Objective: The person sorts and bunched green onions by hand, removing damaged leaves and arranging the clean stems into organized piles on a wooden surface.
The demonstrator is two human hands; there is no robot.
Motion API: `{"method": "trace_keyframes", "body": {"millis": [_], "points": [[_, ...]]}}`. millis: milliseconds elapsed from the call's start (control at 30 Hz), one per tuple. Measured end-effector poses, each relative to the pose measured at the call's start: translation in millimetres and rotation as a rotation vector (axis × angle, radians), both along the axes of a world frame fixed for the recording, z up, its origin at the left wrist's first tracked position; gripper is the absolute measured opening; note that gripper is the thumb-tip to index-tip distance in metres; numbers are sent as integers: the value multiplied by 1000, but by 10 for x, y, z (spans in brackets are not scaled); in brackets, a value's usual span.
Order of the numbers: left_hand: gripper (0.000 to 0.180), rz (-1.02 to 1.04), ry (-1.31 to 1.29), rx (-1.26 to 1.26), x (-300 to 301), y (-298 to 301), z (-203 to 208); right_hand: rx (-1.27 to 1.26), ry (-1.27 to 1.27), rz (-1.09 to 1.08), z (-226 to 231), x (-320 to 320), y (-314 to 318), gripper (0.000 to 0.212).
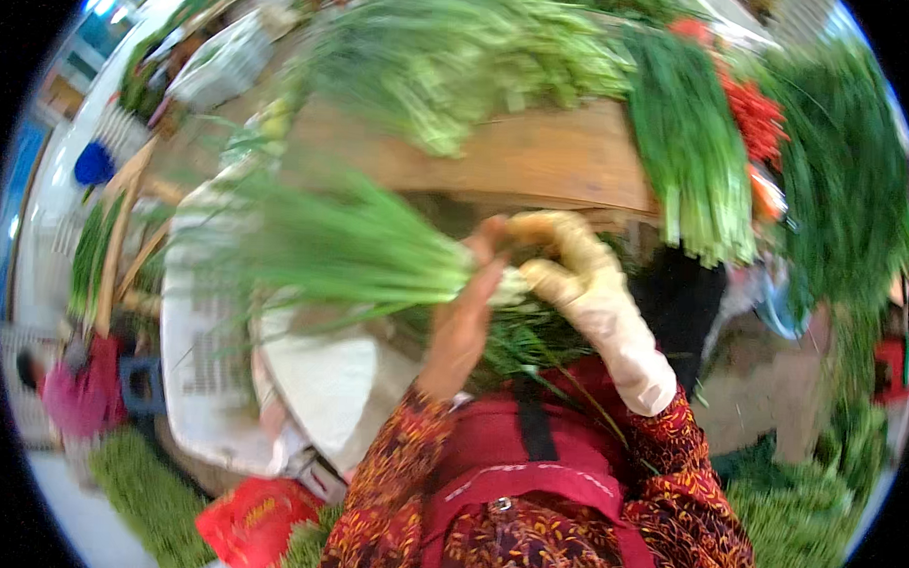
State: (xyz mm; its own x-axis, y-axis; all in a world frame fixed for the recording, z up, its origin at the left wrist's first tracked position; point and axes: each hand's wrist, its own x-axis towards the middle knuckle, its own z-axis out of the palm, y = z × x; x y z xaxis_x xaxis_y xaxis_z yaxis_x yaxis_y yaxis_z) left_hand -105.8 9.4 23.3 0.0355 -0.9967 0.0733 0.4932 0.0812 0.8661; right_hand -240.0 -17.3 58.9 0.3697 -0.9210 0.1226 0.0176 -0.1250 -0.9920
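So the left hand (pixel 464 309) is closed around the pale stem end of a bunch of long, thin, bright green leafy stalks (pixel 356 251). The bunch fans out leftward from that grip, leaves pretty blurry. The right hand (pixel 570 268), in a cream-yellow glove, is just right of the pale ends with its fingers half curled and thumb apart; can't tell if it's pinching any stems.

Down and left of the left hand there's a smooth white curved panel (pixel 326 390), and further left a white plastic basket with slotted sides (pixel 196 375), its far part under the leaf tips. Just past both hands is a brown wooden tabletop (pixel 549 162), with a big heap of light green leafy stalks (pixel 432 58) on it. Beyond and right of the glove lies a dark green bundle with whitish stems (pixel 690 147), and next to that something bright red (pixel 753 119).
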Motion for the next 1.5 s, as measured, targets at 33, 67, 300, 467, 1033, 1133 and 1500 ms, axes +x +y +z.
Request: {"method": "trace_keyframes", "body": {"millis": [33, 67, 300, 467, 1033, 1133, 1500], "points": [[50, 18, -13, 22, 6, 64, 97, 62, 145, 39, 124, -12, 66, 45], [51, -24, -75, 11, -38, 117, 117, 96, 240, 107, 148, -100, 102, 49], [17, -311, -258, -141, -380, 223, 379, 347, 261, 404, 212, -597, 388, 40], [19, -631, -361, -194, -587, 89, 405, 418, 146, 478, 15, -837, 463, 35], [37, -882, 631, 83, -1723, -1463, 876, 658, -467, -12, 117, -1402, 95, 35], [32, -882, 665, 126, -1818, -1736, 866, 581, -470, -101, 68, -1439, -6, 32], [18, -792, 436, 148, -1929, -2867, 772, 748, -563, -208, -225, -1407, -40, 37]]}}
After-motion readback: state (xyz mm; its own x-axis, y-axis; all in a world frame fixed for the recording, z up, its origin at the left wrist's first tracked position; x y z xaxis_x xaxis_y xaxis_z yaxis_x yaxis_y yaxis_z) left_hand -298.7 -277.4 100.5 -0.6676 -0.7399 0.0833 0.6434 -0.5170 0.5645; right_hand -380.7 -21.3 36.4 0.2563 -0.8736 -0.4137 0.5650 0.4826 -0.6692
